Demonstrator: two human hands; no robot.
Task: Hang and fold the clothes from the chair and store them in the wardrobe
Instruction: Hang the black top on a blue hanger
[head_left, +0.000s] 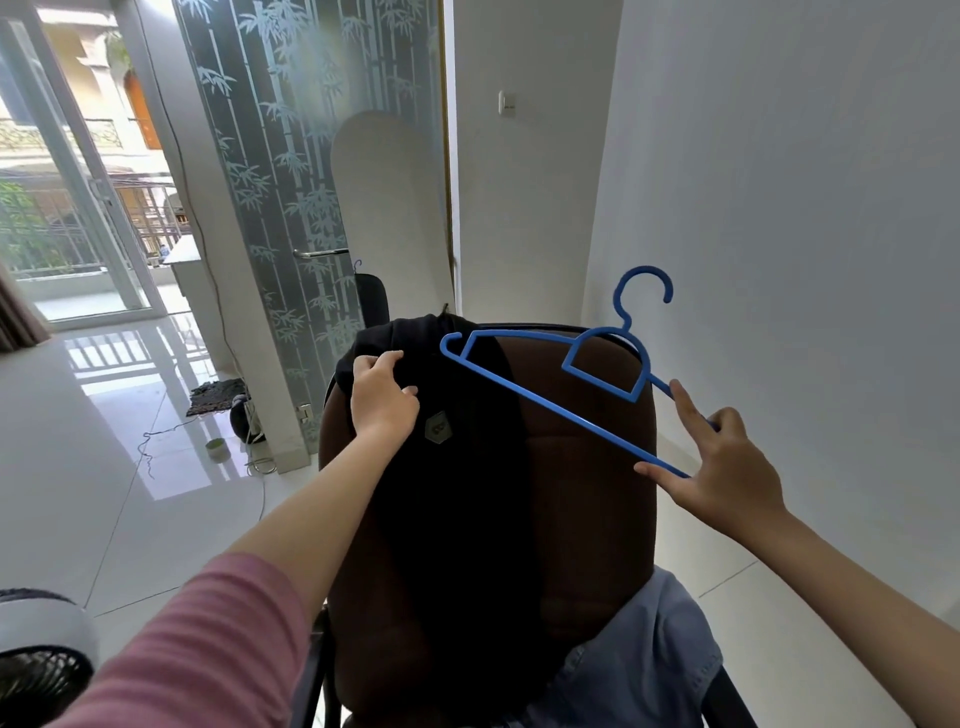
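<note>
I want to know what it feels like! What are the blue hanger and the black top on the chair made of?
Blue hanger: looks like plastic, smooth, moulded in one thin piece. Black top: soft cloth, probably knit; it drapes limply over the chair.

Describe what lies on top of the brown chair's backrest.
A black garment drapes over the brown chair, gripped near its top by the left hand. It hides the backrest's left side.

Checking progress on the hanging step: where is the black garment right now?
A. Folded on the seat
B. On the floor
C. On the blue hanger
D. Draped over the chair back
D: the black garment hangs over the chair back, gripped by the left hand, while the right hand holds the bare blue hanger.
</note>
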